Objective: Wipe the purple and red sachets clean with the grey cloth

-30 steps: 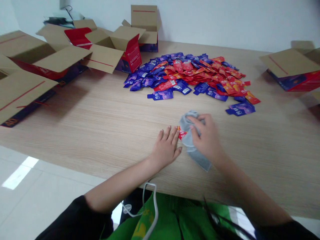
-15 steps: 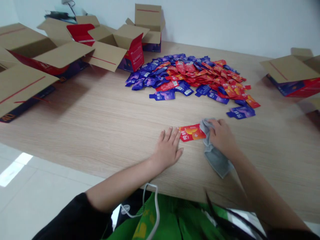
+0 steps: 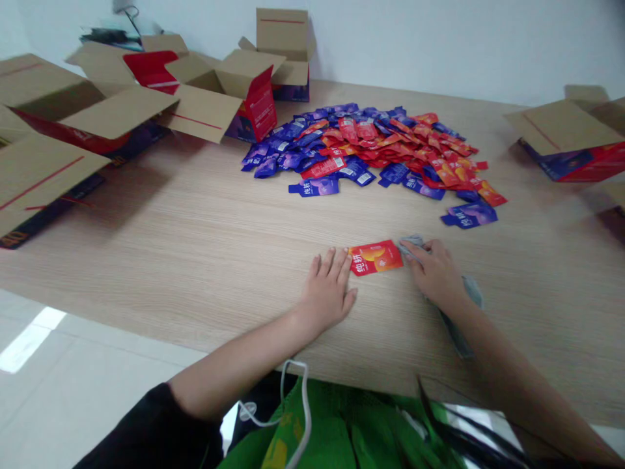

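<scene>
Red packet (image 3: 375,258) flat on table (image 3: 209,215), between the hands, long axis running roughly left-right. Left hand (image 3: 328,286) nearer: fingers spread flat, tips on its left end. Right hand (image 3: 437,273) grips grey cloth (image 3: 413,244), bunched just beside the packet's right end. Pile (image 3: 371,140) of blue and red packets sits beyond both hands, apart.

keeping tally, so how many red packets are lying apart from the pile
1: the red packet lying flat between the left hand and right hand, its end at the left fingertips. Others could be hidden under a hand or the gray cloth.
</scene>
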Tool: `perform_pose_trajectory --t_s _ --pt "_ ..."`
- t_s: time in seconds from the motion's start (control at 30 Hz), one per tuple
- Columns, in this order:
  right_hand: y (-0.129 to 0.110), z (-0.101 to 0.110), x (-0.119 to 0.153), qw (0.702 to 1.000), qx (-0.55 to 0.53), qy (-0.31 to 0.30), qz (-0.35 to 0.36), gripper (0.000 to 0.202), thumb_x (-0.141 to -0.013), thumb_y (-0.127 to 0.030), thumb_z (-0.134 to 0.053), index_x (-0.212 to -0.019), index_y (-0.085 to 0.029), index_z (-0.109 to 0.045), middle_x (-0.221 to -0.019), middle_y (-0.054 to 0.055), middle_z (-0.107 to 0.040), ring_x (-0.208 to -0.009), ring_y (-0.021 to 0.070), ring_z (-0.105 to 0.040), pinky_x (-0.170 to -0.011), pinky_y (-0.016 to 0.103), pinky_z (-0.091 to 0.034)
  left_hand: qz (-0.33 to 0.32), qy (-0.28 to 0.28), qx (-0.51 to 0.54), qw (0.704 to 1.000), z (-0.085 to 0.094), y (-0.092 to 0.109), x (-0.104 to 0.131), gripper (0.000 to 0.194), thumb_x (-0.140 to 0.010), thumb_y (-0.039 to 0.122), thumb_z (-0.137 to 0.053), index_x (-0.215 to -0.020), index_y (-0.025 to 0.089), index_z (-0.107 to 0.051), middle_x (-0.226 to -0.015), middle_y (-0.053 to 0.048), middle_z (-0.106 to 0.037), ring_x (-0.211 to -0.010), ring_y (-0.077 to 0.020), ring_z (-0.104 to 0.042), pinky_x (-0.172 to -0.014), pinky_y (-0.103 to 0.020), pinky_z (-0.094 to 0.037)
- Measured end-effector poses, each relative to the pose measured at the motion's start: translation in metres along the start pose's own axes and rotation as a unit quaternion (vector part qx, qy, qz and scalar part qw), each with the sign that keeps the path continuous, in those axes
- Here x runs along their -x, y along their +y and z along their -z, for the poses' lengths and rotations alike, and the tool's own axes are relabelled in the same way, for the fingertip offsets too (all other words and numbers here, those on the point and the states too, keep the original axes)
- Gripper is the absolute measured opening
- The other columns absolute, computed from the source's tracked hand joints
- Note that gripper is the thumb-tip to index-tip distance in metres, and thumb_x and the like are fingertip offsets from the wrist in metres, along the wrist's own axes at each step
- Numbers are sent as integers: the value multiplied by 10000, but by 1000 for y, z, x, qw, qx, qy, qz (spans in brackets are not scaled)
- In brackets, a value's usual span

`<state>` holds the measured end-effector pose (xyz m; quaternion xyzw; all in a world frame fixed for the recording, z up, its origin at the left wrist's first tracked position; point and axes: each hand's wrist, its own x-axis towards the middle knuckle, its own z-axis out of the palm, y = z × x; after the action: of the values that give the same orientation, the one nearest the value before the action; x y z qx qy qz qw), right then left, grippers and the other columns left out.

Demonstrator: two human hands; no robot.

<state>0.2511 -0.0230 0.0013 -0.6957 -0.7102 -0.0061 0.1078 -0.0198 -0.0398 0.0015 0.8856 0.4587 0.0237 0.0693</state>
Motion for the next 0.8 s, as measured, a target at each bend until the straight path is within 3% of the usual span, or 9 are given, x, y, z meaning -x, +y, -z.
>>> perform_pose_trajectory --t_s 0.1,0.23,0.3,0.37,0.47,0.6,0.67,0.73,0.8 --pt "5 17 -15 997 -67 2 -30 419 -943 -291 -415 -1277 -205 -654 -933 89 -514 -824 217 -530 -804 368 -453 1 11 0 1000 -2 -1 0 671 -973 475 -356 -1533 111 -300 -1623 -110 -238 -1488 -338 -209 -1177 -550 -231" --pt "-66 22 -19 992 -88 78 35 459 -978 -335 -381 -1396 -240 -545 -1105 122 -540 -990 245 -522 -870 385 -425 -7 24 2 1000 -5 -3 0 677 -976 496 -342 -1535 117 -298 -1621 -105 -249 -1488 -333 -214 -1179 -547 -230" --pt "-104 12 -12 995 -37 55 70 451 -981 -328 -383 -1408 -308 -526 -1248 123 -529 -1045 268 -492 -893 425 -390 -7 19 -2 1000 -5 -3 1 671 -975 500 -350 -1513 99 -343 -1599 -126 -305 -1488 -335 -212 -1181 -551 -223" --pt "-122 -1 -3 996 5 27 83 445 -982 -341 -393 -1408 -325 -521 -1339 119 -508 -1092 286 -470 -909 452 -361 -6 13 -6 1000 -5 -3 0 666 -975 496 -358 -1502 89 -364 -1587 -136 -328 -1487 -338 -210 -1182 -554 -217" --pt "-105 -13 8 998 52 19 35 449 -975 -343 -409 -1409 -316 -523 -1357 125 -508 -1087 302 -473 -887 457 -361 -4 9 -4 1000 -3 -2 0 678 -981 491 -349 -1532 100 -303 -1619 -113 -251 -1488 -337 -207 -1181 -553 -225" --pt "-34 -7 11 994 91 29 -58 461 -956 -270 -387 -1386 -233 -549 -1282 174 -524 -1036 315 -511 -854 462 -402 -1 -1 0 1000 1 0 0 674 -983 488 -346 -1537 107 -294 -1629 -102 -218 -1488 -337 -208 -1180 -551 -236" --pt "-5 4 5 995 55 19 -78 462 -947 -243 -373 -1363 -177 -562 -1178 181 -543 -994 290 -541 -847 431 -433 2 -4 0 1000 2 0 0 667 -983 485 -348 -1533 109 -304 -1630 -101 -217 -1489 -336 -206 -1180 -551 -237" --pt "3 16 -2 996 -7 24 -85 463 -942 -234 -368 -1358 -156 -554 -1091 159 -554 -943 259 -564 -844 400 -457 5 -7 0 1000 2 1 -1 663 -985 482 -349 -1532 109 -306 -1630 -99 -214 -1491 -333 -201 -1183 -548 -232" --pt "-14 24 -7 994 -66 54 -66 464 -945 -240 -370 -1377 -167 -525 -1082 143 -558 -948 245 -571 -862 389 -467 7 -7 -1 1000 1 1 -1 666 -987 483 -350 -1536 110 -297 -1631 -98 -211 -1492 -331 -199 -1184 -548 -229"
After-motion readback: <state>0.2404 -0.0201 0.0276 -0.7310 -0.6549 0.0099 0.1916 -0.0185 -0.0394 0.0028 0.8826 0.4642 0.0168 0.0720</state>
